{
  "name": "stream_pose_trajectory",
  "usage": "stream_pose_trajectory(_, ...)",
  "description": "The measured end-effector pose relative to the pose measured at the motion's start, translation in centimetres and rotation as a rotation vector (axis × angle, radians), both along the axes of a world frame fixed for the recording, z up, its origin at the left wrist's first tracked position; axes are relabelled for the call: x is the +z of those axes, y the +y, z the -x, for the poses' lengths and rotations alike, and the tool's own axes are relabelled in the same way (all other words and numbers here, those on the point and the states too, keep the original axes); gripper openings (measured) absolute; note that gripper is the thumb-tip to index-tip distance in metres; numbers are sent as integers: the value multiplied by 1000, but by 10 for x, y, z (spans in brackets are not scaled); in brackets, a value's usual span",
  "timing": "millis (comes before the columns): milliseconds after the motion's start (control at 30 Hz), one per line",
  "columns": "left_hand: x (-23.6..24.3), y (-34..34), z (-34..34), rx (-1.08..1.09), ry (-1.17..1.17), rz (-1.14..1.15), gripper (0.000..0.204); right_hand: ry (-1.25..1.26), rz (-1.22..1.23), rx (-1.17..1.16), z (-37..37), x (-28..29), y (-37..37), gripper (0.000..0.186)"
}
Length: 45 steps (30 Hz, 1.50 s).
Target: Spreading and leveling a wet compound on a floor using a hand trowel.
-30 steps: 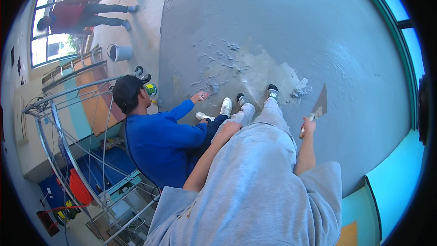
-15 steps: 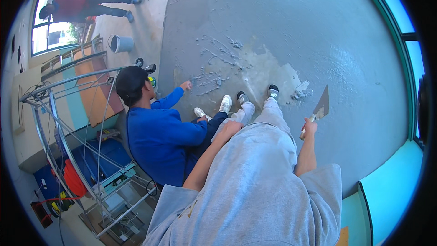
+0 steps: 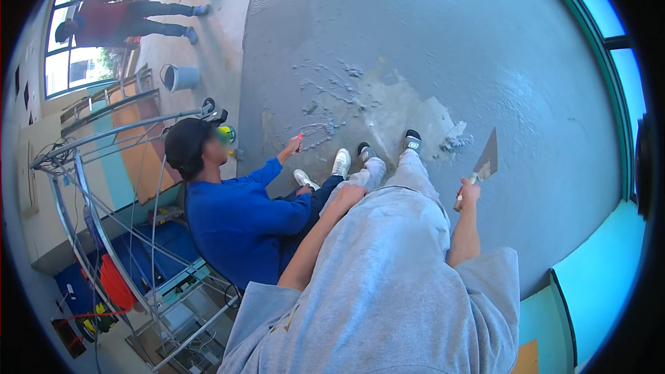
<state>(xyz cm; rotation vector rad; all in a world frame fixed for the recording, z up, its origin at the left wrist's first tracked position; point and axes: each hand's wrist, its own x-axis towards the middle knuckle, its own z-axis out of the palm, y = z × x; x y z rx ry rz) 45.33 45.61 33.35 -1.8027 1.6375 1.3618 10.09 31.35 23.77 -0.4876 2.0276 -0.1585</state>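
Note:
My right hand (image 3: 469, 192) is closed round the handle of a pointed trowel (image 3: 488, 155), held above the grey coated floor (image 3: 533, 187) on my right. Its flat triangular blade points away from me, with grey smears near the handle. My left hand (image 3: 352, 196) lies flat on my left knee and holds nothing. Past my feet is a paler, scraped patch (image 3: 395, 107). Clumps of wet grey material (image 3: 454, 140) sit at its right edge, and more streaks and lumps lie on its left.
Close on my left crouches a co-worker in blue (image 3: 246, 225), one hand stretched over the floor with something small and red in it. Behind them stands a metal scaffold frame (image 3: 83, 173). A bucket (image 3: 181, 77) and another person (image 3: 114, 21) are farther left. Green-framed glazing (image 3: 601, 62) borders the right.
The co-worker's head has turned more toward the floor in front, and a red object now shows at their outstretched hand. My hands and the trowel have barely moved.

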Motion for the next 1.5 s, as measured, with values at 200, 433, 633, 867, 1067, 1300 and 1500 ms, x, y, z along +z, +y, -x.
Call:
stream_pose_trajectory(200,22,-13,1,-38,-33,-24,23,-3,6,5,0,7,-1,25)
stream_pose_trajectory(433,22,-19,1,-70,14,8,21,31,-8,0,6,5,0,21)
stream_pose_trajectory(633,21,-13,3,14,-1,-45,24,-9,41,8,1,-2,-4,26)
stream_pose_trajectory(867,43,-19,8,-16,14,14,24,-12,26,6,7,-5,-6,24)
stream_pose_trajectory(1067,68,-30,19,49,36,18,21,-13,13,6,17,-3,-17,22)
stream_pose_trajectory(1300,58,2,23,21,-15,62,21,8,100,111,8,16,-40,25)
stream_pose_trajectory(1500,56,22,31,214,5,115,20,168,459,399,-13,45,-80,36)
